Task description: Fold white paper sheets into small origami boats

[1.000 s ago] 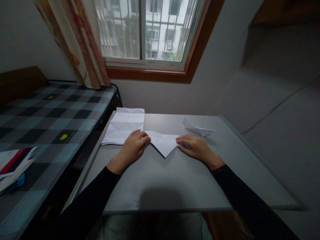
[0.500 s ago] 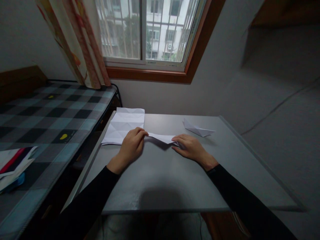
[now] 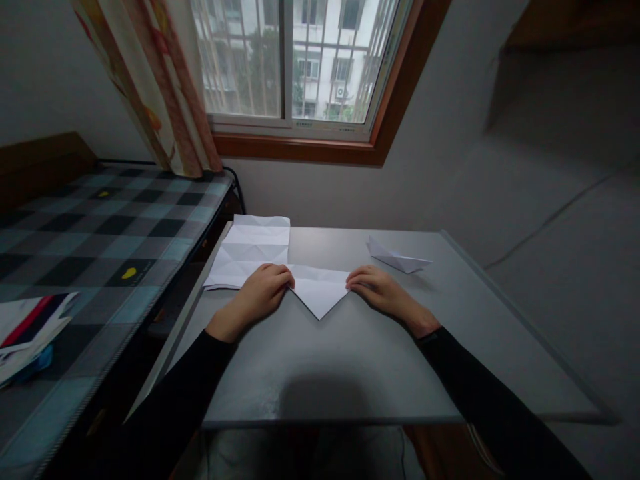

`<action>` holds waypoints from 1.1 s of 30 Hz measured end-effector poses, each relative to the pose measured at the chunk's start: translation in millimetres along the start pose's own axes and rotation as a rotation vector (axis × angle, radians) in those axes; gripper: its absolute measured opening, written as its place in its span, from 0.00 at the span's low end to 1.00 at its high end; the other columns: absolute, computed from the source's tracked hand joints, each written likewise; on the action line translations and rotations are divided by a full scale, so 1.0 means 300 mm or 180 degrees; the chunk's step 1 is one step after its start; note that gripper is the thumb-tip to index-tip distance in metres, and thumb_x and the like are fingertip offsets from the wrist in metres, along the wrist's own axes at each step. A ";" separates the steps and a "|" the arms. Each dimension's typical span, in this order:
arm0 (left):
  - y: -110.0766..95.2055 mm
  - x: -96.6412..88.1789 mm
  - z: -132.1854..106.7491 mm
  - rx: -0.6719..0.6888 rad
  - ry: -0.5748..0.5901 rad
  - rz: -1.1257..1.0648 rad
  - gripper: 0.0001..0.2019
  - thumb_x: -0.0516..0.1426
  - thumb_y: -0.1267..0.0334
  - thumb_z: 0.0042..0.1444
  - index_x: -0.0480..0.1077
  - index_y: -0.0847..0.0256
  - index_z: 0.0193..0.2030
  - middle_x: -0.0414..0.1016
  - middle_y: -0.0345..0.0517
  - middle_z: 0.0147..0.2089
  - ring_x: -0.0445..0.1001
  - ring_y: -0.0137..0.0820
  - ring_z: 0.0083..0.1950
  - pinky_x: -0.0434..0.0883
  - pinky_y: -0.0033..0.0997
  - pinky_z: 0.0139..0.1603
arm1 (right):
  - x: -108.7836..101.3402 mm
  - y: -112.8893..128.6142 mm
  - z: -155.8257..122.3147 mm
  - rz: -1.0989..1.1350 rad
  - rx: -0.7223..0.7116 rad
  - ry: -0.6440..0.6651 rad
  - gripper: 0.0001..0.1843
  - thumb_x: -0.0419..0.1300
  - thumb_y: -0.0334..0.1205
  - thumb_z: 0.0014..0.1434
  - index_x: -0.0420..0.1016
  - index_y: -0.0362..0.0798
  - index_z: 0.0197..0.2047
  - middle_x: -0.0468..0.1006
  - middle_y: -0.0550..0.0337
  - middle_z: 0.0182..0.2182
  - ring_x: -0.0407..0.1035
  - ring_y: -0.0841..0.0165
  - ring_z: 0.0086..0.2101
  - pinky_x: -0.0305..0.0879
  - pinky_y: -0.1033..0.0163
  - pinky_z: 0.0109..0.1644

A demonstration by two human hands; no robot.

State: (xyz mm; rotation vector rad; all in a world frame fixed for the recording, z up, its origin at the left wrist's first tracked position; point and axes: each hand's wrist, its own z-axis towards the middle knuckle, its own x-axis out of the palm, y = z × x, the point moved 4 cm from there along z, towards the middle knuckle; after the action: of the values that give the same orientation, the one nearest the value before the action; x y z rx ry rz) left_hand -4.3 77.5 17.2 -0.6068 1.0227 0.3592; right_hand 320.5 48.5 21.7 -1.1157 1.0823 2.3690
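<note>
A folded white sheet of paper lies over the tabletop, its pointed corner turned toward me. My left hand pinches its left edge, with fingers closed together. At the right edge, my right hand grips the same paper between thumb and fingers. Just behind my left hand rests a stack of creased white sheets. Beyond my right hand, toward the back of the table, sits a folded paper boat shape.
The light grey table stands against the wall under a window. To the left is a bed with a checked cover, papers lying on it. A patterned curtain hangs beside the window.
The folded paper has turned from nearly edge-on to lying flatter, its point now facing me. Both hands have shifted slightly and keep hold of its two sides.
</note>
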 end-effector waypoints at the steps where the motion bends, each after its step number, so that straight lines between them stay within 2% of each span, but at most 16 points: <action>1: 0.003 0.008 0.000 0.0020 0.0055 0.0001 0.12 0.56 0.75 0.69 0.78 0.55 0.48 0.82 0.48 0.49 0.79 0.43 0.53 0.74 0.48 0.63 | 0.005 -0.002 0.005 0.0006 0.0038 0.0006 0.13 0.61 0.46 0.79 0.87 0.55 0.47 0.86 0.52 0.47 0.81 0.57 0.49 0.80 0.47 0.57; 6: 0.011 0.029 0.004 -0.0051 0.0037 -0.0052 0.13 0.55 0.73 0.70 0.79 0.56 0.50 0.82 0.51 0.52 0.81 0.43 0.54 0.77 0.47 0.60 | 0.028 -0.024 0.016 -0.0144 0.0341 -0.0054 0.09 0.66 0.45 0.75 0.86 0.54 0.52 0.84 0.51 0.47 0.79 0.57 0.47 0.81 0.49 0.54; 10: 0.026 0.040 0.003 -0.0328 -0.0183 -0.0157 0.13 0.54 0.71 0.71 0.78 0.58 0.55 0.81 0.55 0.58 0.81 0.44 0.58 0.78 0.49 0.62 | 0.037 -0.033 0.013 -0.0269 0.0308 -0.0108 0.19 0.68 0.45 0.74 0.80 0.56 0.66 0.82 0.47 0.62 0.77 0.51 0.61 0.75 0.40 0.69; 13: 0.047 0.056 -0.003 -0.0553 -0.0350 -0.0155 0.18 0.59 0.68 0.69 0.74 0.60 0.64 0.77 0.59 0.68 0.77 0.49 0.67 0.75 0.56 0.70 | 0.043 -0.041 0.010 -0.0249 0.0405 -0.0003 0.25 0.66 0.45 0.75 0.74 0.56 0.72 0.81 0.46 0.65 0.76 0.50 0.64 0.73 0.37 0.71; 15: 0.063 0.068 -0.008 -0.0710 -0.0383 -0.0168 0.24 0.60 0.66 0.68 0.70 0.61 0.69 0.75 0.62 0.71 0.76 0.52 0.70 0.73 0.59 0.72 | 0.047 -0.044 0.009 -0.0216 0.0443 0.0058 0.24 0.64 0.45 0.76 0.74 0.55 0.72 0.82 0.46 0.63 0.78 0.50 0.61 0.74 0.37 0.69; 19: 0.083 0.082 -0.011 -0.0849 -0.0369 -0.0358 0.28 0.61 0.65 0.67 0.66 0.60 0.73 0.80 0.60 0.64 0.79 0.51 0.64 0.75 0.58 0.70 | 0.052 -0.045 0.009 -0.0092 0.0429 0.0010 0.23 0.65 0.46 0.76 0.75 0.56 0.70 0.82 0.47 0.61 0.78 0.49 0.59 0.75 0.37 0.67; 24: 0.089 0.084 -0.010 -0.0755 -0.0543 -0.0418 0.34 0.62 0.64 0.65 0.62 0.62 0.77 0.74 0.65 0.73 0.75 0.54 0.72 0.71 0.59 0.75 | 0.049 -0.037 0.008 -0.0034 0.0284 -0.0159 0.24 0.66 0.43 0.75 0.72 0.59 0.71 0.80 0.49 0.61 0.76 0.48 0.61 0.73 0.35 0.69; 26: 0.089 0.083 -0.008 -0.0772 -0.0555 -0.0408 0.34 0.62 0.64 0.65 0.63 0.62 0.77 0.74 0.65 0.72 0.75 0.55 0.71 0.71 0.60 0.75 | 0.046 -0.029 0.007 -0.0059 0.0207 -0.0234 0.25 0.67 0.42 0.74 0.71 0.59 0.71 0.80 0.49 0.61 0.75 0.48 0.61 0.73 0.34 0.68; 30: 0.077 0.061 -0.001 -0.0815 -0.0585 -0.0456 0.34 0.64 0.66 0.61 0.66 0.62 0.75 0.80 0.61 0.64 0.79 0.53 0.64 0.75 0.57 0.68 | 0.039 -0.001 0.008 -0.0180 0.0102 -0.0337 0.26 0.67 0.37 0.72 0.71 0.57 0.70 0.81 0.48 0.57 0.77 0.49 0.54 0.76 0.39 0.61; 33: 0.055 0.036 0.006 -0.0733 -0.0611 -0.0458 0.27 0.64 0.68 0.60 0.72 0.60 0.67 0.81 0.56 0.58 0.80 0.50 0.59 0.75 0.55 0.64 | 0.035 0.023 0.011 -0.0264 0.0013 -0.0386 0.19 0.66 0.34 0.71 0.76 0.55 0.63 0.83 0.50 0.50 0.77 0.52 0.47 0.76 0.44 0.54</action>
State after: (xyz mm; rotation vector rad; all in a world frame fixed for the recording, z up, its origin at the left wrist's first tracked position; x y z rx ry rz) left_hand -6.8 91.3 3.4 -0.8322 0.7543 0.4029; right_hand 308.3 45.9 18.5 -0.9818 0.9801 2.3357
